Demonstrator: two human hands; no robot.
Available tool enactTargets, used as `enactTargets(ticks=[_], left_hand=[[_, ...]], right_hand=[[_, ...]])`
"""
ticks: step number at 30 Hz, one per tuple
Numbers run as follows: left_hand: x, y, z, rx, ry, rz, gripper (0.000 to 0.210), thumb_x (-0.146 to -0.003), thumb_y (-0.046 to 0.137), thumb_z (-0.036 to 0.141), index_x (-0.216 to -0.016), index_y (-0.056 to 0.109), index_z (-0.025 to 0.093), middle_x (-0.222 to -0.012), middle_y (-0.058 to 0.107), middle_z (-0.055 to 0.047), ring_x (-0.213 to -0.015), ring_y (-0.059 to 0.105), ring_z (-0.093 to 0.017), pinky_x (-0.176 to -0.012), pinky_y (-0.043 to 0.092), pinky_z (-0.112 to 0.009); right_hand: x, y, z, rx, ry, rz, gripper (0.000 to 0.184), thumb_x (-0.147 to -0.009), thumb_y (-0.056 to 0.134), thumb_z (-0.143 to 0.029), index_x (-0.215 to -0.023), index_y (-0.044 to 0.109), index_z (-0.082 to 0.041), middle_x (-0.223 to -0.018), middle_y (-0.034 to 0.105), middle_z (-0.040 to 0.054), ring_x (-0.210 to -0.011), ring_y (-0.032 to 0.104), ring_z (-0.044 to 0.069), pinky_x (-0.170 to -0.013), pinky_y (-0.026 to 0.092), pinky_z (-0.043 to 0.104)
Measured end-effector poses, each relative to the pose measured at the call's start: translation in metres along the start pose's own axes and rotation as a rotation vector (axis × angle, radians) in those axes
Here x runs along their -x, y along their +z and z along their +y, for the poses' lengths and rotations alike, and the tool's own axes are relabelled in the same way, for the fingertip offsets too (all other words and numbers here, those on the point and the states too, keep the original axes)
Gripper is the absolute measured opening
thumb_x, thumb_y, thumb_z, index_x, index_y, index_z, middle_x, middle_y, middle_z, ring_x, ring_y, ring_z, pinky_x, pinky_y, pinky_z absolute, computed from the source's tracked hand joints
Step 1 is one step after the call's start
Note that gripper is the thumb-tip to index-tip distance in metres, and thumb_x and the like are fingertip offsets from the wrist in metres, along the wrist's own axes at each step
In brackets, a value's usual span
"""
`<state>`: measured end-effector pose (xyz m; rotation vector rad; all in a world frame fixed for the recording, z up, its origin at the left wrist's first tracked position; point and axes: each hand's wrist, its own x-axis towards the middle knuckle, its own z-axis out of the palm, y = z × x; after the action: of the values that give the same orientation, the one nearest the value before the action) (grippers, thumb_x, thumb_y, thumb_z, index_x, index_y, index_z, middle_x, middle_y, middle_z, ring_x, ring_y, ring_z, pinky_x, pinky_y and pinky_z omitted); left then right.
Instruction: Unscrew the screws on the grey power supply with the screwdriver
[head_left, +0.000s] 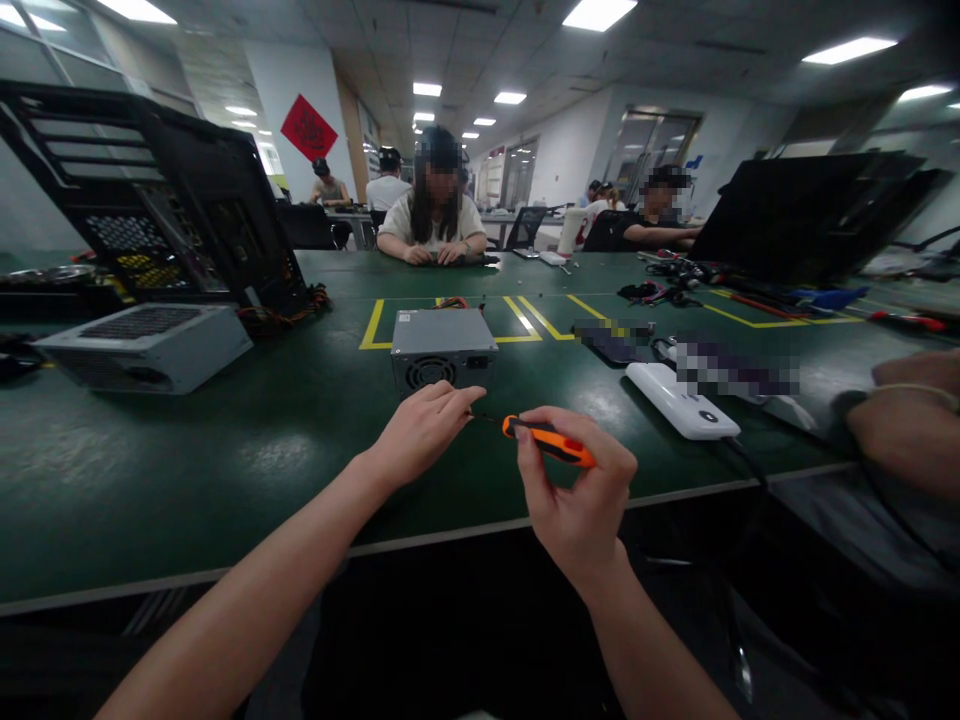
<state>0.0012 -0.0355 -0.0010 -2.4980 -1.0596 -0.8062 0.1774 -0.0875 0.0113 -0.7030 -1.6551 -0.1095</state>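
My right hand [574, 480] grips an orange-and-black screwdriver [553, 443], its thin shaft pointing left. Close to the screwdriver's tip is my left hand [427, 428], fingers drawn together as in a pinch; what they hold, if anything, is too small to make out. Just beyond my left hand stands a grey computer power supply [444, 332], with its round fan grille and power socket facing me. Part of its lower front is hidden behind my fingers. A bundle of coloured cables [452, 303] shows at its back edge.
A second power supply [154, 345] and an open black computer case [187, 200] stand left on the green table [225, 500]. To the right lie a white power bank [681, 400] and a dark phone [611, 342]. Another person's arm [915, 415] rests far right; someone sits opposite.
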Motion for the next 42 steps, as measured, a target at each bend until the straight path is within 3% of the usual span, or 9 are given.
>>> enactTargets(ticks=[5, 11, 19, 24, 30, 35, 42], left_hand=[[-0.0003, 0.0005, -0.0014, -0.007, 0.001, -0.007, 0.031, -0.086, 0.047, 0.016, -0.117, 0.043, 0.014, -0.091, 0.062, -0.005, -0.082, 0.053, -0.015, -0.073, 0.046, -0.027], [0.0003, -0.0019, -0.0021, -0.008, 0.071, -0.012, 0.030, -0.089, 0.041, 0.017, -0.118, 0.042, 0.012, -0.096, 0.060, -0.007, -0.086, 0.053, -0.015, -0.075, 0.046, -0.028], [0.0042, 0.0025, -0.0082, 0.027, 0.060, 0.035, 0.031, -0.089, 0.039, 0.016, -0.120, 0.042, 0.013, -0.093, 0.059, -0.007, -0.085, 0.052, -0.015, -0.075, 0.046, -0.026], [0.0041, 0.0031, -0.0090, 0.051, 0.060, 0.025, 0.032, -0.090, 0.037, 0.016, -0.121, 0.041, 0.013, -0.094, 0.060, -0.007, -0.085, 0.052, -0.014, -0.075, 0.047, -0.027], [0.0028, 0.0065, -0.0081, 0.032, 0.061, 0.043, 0.030, -0.089, 0.039, 0.017, -0.118, 0.044, 0.012, -0.092, 0.060, -0.006, -0.086, 0.052, -0.015, -0.076, 0.047, -0.027], [0.0015, 0.0070, -0.0088, 0.027, 0.027, 0.060, 0.027, -0.088, 0.043, 0.016, -0.114, 0.047, 0.014, -0.093, 0.061, -0.005, -0.086, 0.051, -0.015, -0.077, 0.046, -0.027], [0.0012, 0.0054, -0.0087, 0.052, 0.015, 0.044, 0.027, -0.087, 0.044, 0.016, -0.114, 0.048, 0.014, -0.093, 0.061, -0.005, -0.085, 0.050, -0.015, -0.077, 0.046, -0.028]], right_hand=[[-0.0019, 0.0016, 0.0003, 0.010, -0.034, 0.074, 0.043, -0.072, 0.057, -0.003, -0.108, 0.043, -0.022, -0.087, 0.059, 0.0027, -0.078, 0.062, 0.015, -0.066, 0.054, 0.031], [-0.0006, 0.0022, 0.0001, 0.025, -0.060, 0.036, 0.043, -0.072, 0.058, -0.003, -0.108, 0.043, -0.020, -0.088, 0.060, 0.0035, -0.081, 0.061, 0.015, -0.069, 0.054, 0.031], [-0.0022, 0.0018, -0.0012, 0.016, -0.005, 0.045, 0.034, -0.075, 0.059, -0.007, -0.101, 0.045, -0.023, -0.086, 0.059, 0.0011, -0.079, 0.061, 0.013, -0.067, 0.054, 0.029], [-0.0016, 0.0023, -0.0007, 0.008, 0.061, 0.044, 0.046, -0.075, 0.057, -0.007, -0.114, 0.037, -0.020, -0.096, 0.053, 0.0039, -0.087, 0.058, 0.014, -0.069, 0.055, 0.029], [0.0021, 0.0024, 0.0001, 0.112, -0.020, -0.015, 0.033, -0.075, 0.058, -0.007, -0.100, 0.044, -0.021, -0.084, 0.058, 0.0017, -0.077, 0.059, 0.013, -0.065, 0.053, 0.027], [0.0043, 0.0027, 0.0022, 0.016, -0.035, 0.000, 0.044, -0.074, 0.058, -0.005, -0.111, 0.039, -0.020, -0.094, 0.058, 0.0052, -0.086, 0.060, 0.014, -0.073, 0.054, 0.031], [0.0001, -0.0005, -0.0004, 0.184, -0.029, 0.044, 0.035, -0.074, 0.061, -0.010, -0.103, 0.043, -0.020, -0.086, 0.059, 0.0016, -0.078, 0.061, 0.012, -0.063, 0.053, 0.024]])
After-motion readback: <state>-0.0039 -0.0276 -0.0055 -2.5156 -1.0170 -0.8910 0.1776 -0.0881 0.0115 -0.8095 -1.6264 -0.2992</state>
